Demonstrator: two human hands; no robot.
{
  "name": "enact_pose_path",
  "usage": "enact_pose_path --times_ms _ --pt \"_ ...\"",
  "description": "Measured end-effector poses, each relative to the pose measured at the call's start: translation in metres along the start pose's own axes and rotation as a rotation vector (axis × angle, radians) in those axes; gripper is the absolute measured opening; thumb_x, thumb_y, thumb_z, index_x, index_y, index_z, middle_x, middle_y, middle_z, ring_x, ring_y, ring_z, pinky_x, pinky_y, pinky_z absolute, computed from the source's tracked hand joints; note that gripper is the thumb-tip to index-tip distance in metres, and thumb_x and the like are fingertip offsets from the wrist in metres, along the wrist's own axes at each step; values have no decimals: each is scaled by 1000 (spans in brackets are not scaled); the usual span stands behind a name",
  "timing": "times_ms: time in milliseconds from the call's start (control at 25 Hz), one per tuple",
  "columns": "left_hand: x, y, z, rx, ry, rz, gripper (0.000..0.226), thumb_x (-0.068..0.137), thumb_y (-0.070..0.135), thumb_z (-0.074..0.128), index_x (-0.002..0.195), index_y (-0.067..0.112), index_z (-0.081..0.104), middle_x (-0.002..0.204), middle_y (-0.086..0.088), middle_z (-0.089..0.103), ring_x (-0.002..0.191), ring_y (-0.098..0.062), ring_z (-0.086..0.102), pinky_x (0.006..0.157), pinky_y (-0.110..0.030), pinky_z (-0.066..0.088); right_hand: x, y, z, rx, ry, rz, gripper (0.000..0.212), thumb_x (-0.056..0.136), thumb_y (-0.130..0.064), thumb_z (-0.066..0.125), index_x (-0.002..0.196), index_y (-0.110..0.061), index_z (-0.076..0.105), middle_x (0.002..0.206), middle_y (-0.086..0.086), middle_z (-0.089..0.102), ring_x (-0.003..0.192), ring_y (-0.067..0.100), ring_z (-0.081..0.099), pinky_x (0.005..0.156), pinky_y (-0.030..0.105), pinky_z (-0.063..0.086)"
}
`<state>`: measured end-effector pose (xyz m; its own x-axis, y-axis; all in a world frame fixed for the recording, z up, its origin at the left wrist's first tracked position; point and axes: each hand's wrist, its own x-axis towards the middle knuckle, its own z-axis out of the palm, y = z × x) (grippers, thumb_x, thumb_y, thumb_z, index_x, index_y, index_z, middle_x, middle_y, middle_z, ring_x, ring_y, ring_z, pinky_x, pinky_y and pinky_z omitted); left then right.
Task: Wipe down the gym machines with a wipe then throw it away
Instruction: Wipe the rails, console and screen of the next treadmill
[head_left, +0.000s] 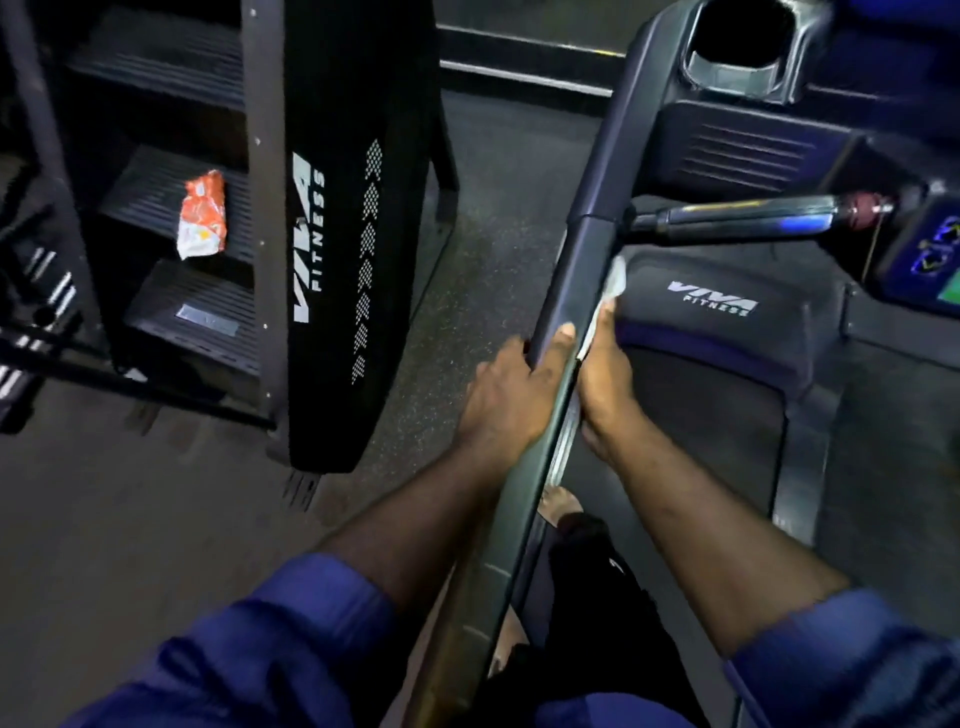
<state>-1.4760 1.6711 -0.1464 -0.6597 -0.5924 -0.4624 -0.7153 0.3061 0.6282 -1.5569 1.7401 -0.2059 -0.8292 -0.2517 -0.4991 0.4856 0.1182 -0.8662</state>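
Observation:
A dark treadmill side rail (582, 270) runs from the bottom centre up to the console. My left hand (511, 397) grips the rail from its left side, thumb lying across the top. My right hand (605, 382) presses a pale wipe (613, 288) against the rail's right face; the wipe's top edge sticks out above my fingers. How the right fingers lie behind the rail is hidden. The treadmill's motor hood (711, 312) carries a white VIVA FITNESS logo.
A black stair-climber machine (332, 234) stands to the left, an orange-and-white packet (202, 213) lying on one of its steps. A horizontal handlebar (737, 221) and lit console (930, 260) are at the right. Dark rubber floor (488, 249) lies between the machines.

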Motion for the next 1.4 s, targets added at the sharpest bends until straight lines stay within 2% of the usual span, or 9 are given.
enact_pose_path --times_ms 120,280,440,560,680,920,1120,1280,1400 --pt "-3 7 0 70 41 -1 82 94 87 27 132 21 60 125 -7 64 115 -30 60 93 -43 45 -54 19 -2 57 -79 170 77 93 -83 39 120 -21 75 117 4 78 111 17 73 103 40 56" --pt "-3 8 5 165 99 9 87 91 90 20 126 24 65 120 -8 67 112 -33 63 97 -48 50 -23 -15 6 41 -151 -272 60 104 -53 28 159 -32 17 170 -7 16 158 15 21 129 27 15" --pt "-3 9 4 195 110 -34 97 85 96 15 124 24 66 114 -3 65 105 -29 62 96 -51 52 -4 2 2 104 -50 99 83 98 -80 30 149 -20 56 149 2 58 135 18 57 120 42 41" --pt "-3 10 4 213 139 -33 105 82 99 12 129 21 65 123 -8 68 110 -33 64 97 -55 52 -55 23 -2 11 -157 148 91 93 -87 29 153 -23 51 156 -1 50 147 19 44 126 45 30" --pt "0 8 7 232 132 -7 104 83 97 12 126 19 66 122 -10 68 109 -33 64 96 -54 52 -17 6 -1 -10 -136 -132 86 95 -81 27 164 -28 30 168 -8 31 155 7 28 130 43 16" --pt "-2 10 7 193 142 -11 121 68 106 3 123 20 67 118 -9 71 106 -34 68 94 -55 54 -40 11 -4 28 -122 100 78 105 -69 23 153 -14 51 156 8 51 145 20 46 124 39 32" --pt "1 6 7 255 166 47 103 84 96 13 118 17 68 113 -9 70 102 -33 66 92 -50 54 -28 -6 -4 -31 -136 -167 61 113 -45 24 166 -16 19 172 1 19 157 10 19 125 23 15" --pt "2 6 7 246 162 53 102 82 98 12 111 18 69 108 -7 69 98 -31 66 91 -50 55 -5 -16 -2 61 -67 16 74 105 -69 24 160 -22 39 165 2 39 149 15 39 127 39 28" --pt "4 5 9 245 183 54 106 80 100 10 112 18 68 109 -8 70 99 -33 67 92 -52 55 -82 17 -2 127 -123 38 73 107 -64 23 162 -18 35 167 4 35 153 14 31 127 34 23"
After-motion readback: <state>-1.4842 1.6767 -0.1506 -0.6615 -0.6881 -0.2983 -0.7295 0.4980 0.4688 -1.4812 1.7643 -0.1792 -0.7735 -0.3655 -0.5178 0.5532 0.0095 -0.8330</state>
